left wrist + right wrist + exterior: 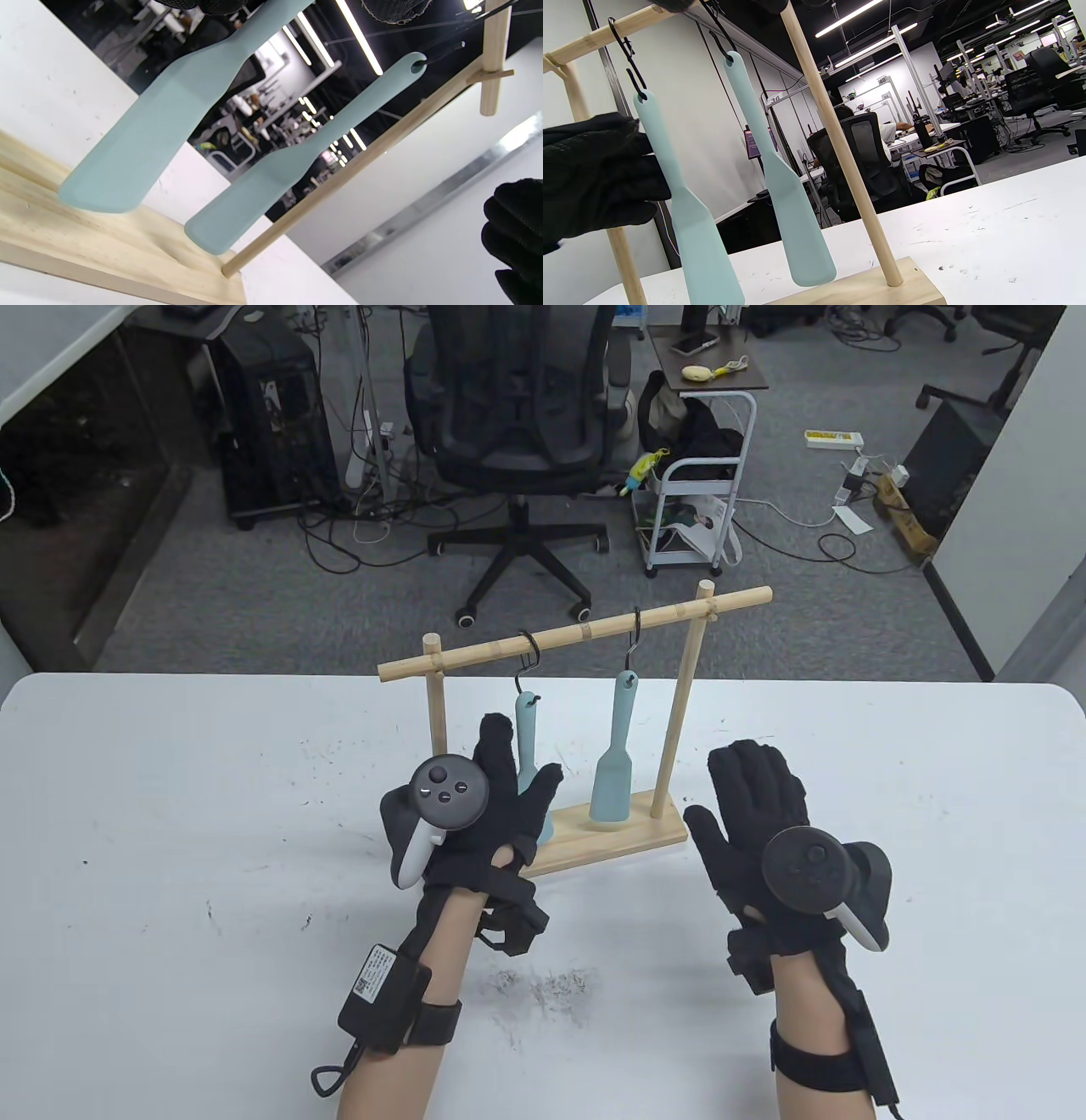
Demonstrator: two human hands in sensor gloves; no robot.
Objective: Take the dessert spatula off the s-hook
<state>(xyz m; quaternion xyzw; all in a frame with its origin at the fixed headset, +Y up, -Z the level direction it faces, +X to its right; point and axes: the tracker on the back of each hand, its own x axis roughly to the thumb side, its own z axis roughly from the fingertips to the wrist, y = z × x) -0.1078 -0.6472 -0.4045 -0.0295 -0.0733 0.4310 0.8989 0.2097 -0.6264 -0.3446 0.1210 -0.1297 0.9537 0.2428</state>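
Two pale teal dessert spatulas hang from black S-hooks on a wooden rack [628,836]. The left spatula [526,729] hangs from the left S-hook [528,653], the right spatula [612,768] from the right S-hook [632,645]. My left hand [526,763] is at the left spatula's handle. Its fingers lie against the handle's left side and the thumb stands apart on the right. The right wrist view shows the left hand's glove [594,178] touching the handle [659,144]. My right hand [747,806] is open and empty, right of the rack's base.
The rack's right post [674,721] stands between the right spatula and my right hand. The white table [170,814] reaches to both sides. An office chair [517,407] and a small cart [700,475] stand on the floor beyond the far edge.
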